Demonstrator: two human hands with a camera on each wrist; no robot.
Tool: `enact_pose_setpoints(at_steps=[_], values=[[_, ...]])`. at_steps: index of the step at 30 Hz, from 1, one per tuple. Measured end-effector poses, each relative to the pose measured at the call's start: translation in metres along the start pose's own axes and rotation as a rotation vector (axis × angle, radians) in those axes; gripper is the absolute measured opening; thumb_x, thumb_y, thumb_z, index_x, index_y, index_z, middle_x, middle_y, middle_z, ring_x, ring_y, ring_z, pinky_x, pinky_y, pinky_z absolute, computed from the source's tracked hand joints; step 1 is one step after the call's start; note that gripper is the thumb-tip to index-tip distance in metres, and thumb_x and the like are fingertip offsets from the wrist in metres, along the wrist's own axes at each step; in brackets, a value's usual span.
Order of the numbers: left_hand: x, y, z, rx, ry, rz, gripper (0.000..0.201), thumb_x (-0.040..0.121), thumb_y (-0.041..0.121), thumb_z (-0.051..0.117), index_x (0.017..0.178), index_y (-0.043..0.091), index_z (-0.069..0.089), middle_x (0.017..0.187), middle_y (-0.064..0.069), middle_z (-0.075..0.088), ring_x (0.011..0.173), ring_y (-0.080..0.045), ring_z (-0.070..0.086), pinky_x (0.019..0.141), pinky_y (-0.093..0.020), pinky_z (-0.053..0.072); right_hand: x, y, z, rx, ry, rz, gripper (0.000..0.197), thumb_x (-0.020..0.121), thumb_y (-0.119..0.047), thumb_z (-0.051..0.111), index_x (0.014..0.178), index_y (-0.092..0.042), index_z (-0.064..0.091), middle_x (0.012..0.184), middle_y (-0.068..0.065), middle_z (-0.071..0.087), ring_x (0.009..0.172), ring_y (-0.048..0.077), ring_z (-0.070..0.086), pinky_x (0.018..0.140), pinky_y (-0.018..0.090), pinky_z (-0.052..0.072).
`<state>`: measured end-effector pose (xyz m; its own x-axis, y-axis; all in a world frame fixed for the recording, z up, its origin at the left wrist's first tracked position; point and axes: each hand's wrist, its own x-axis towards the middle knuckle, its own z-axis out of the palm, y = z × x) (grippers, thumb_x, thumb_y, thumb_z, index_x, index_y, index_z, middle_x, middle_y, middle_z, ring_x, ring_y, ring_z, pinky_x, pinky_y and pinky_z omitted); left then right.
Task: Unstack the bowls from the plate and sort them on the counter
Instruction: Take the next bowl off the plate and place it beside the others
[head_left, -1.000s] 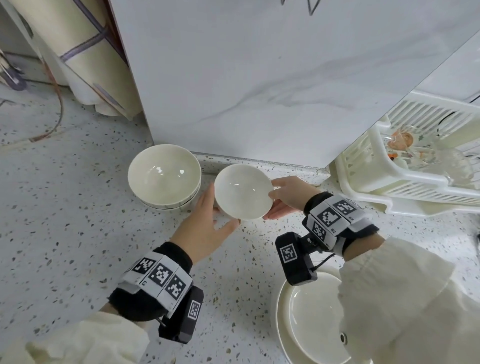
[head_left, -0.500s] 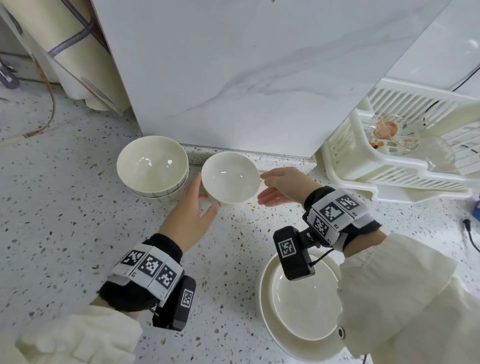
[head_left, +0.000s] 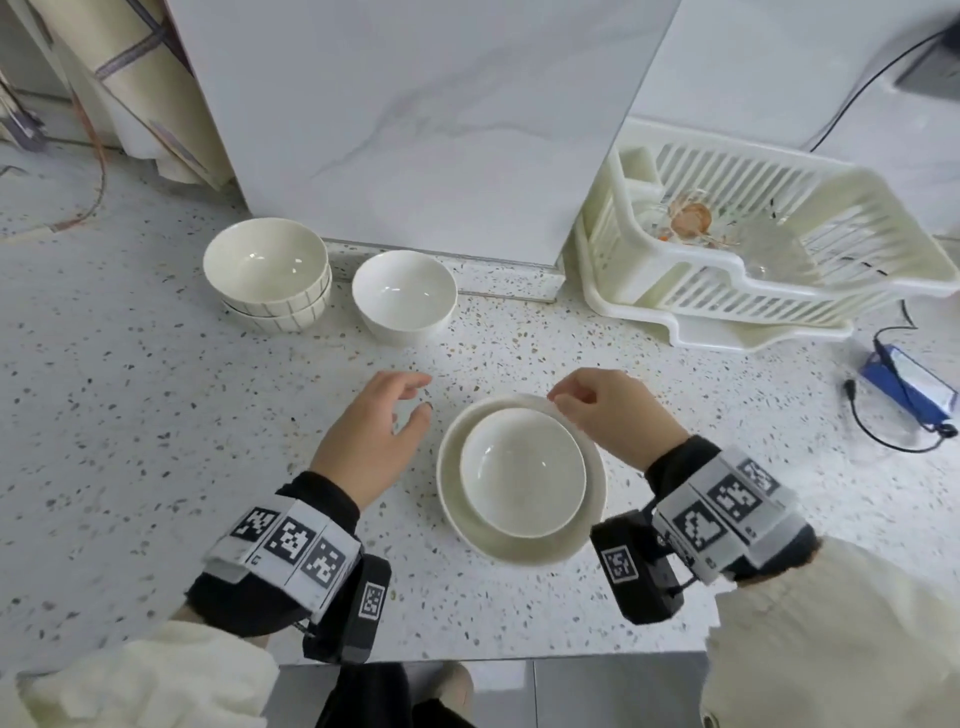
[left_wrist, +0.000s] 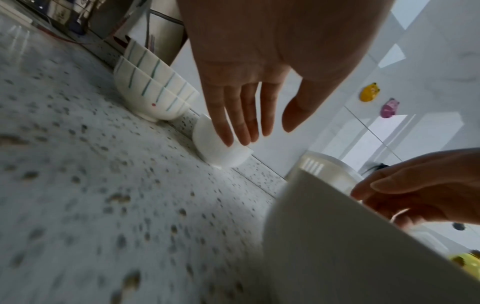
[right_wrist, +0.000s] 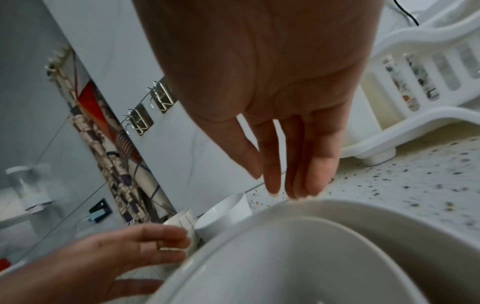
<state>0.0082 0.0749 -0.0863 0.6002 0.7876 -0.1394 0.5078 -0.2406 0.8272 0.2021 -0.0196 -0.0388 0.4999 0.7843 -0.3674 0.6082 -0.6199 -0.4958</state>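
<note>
A cream plate (head_left: 457, 525) lies near the counter's front edge with one cream bowl (head_left: 522, 470) in it. Against the back panel stand two nested striped bowls (head_left: 267, 273) and, to their right, a plain white bowl (head_left: 405, 296). My left hand (head_left: 410, 400) hovers open just left of the plate, fingers straight and holding nothing, as the left wrist view (left_wrist: 249, 131) confirms. My right hand (head_left: 566, 402) hangs over the plate's far rim with relaxed fingers, also bare in the right wrist view (right_wrist: 283, 185).
A white dish rack (head_left: 753, 249) with a glass item inside stands at the back right. A blue device with a black cable (head_left: 906, 387) lies at the far right. The marble panel (head_left: 415, 114) closes off the back. The counter's front edge (head_left: 467, 662) runs just below the plate.
Both hands let go of the plain white bowl, which now stands beside the striped bowls. The hands drew back toward me and now sit on either side of the plate.
</note>
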Motion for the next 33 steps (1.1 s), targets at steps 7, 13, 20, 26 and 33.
enact_pose_setpoints(at_steps=[7,13,20,26,33], values=[[-0.031,0.007,0.027,0.013,-0.075,-0.021,0.043,0.09,0.027,0.048,0.132,0.025,0.042,0.135,0.004,0.051,0.115,-0.011,0.052,0.097,-0.039,0.047,-0.034,0.02,0.03,-0.255,0.085,-0.062,0.028,0.09,-0.014,0.04,0.108,0.001,0.056,0.088,0.007,0.049,0.079,0.019,0.043,0.069,0.024,0.033],[-0.037,0.009,0.03,0.028,-0.075,-0.037,0.047,0.09,0.026,0.047,0.136,0.027,0.037,0.141,0.003,0.047,0.124,-0.014,0.047,0.102,-0.039,0.043,-0.038,0.015,0.041,-0.366,0.006,0.026,0.032,0.091,-0.014,0.039,0.121,-0.003,0.04,0.103,0.015,0.065,0.089,0.03,0.062,0.065,0.03,0.042],[-0.035,0.009,0.025,0.034,-0.085,-0.039,0.043,0.091,0.024,0.045,0.134,0.028,0.04,0.132,0.001,0.055,0.115,-0.011,0.052,0.094,-0.034,0.047,-0.035,0.014,0.041,-0.454,-0.009,0.064,0.036,0.089,-0.012,0.037,0.125,-0.008,0.038,0.082,0.007,0.053,0.072,0.024,0.048,0.064,0.031,0.038],[-0.027,0.007,0.018,0.002,-0.099,-0.017,0.037,0.092,0.021,0.044,0.128,0.025,0.047,0.124,0.003,0.061,0.102,-0.006,0.053,0.088,-0.027,0.044,-0.035,0.017,0.035,-0.39,0.003,0.041,0.034,0.087,-0.008,0.034,0.119,-0.012,0.043,0.085,0.005,0.059,0.073,0.024,0.05,0.065,0.029,0.036],[-0.008,-0.008,-0.002,-0.031,-0.07,-0.015,0.035,0.093,0.023,0.042,0.127,0.022,0.048,0.129,0.006,0.057,0.109,-0.006,0.053,0.093,-0.025,0.041,-0.029,-0.002,-0.003,-0.266,0.064,-0.002,0.026,0.091,-0.017,0.04,0.115,-0.02,0.049,0.052,-0.008,0.045,0.047,0.01,0.042,0.048,0.024,0.034]])
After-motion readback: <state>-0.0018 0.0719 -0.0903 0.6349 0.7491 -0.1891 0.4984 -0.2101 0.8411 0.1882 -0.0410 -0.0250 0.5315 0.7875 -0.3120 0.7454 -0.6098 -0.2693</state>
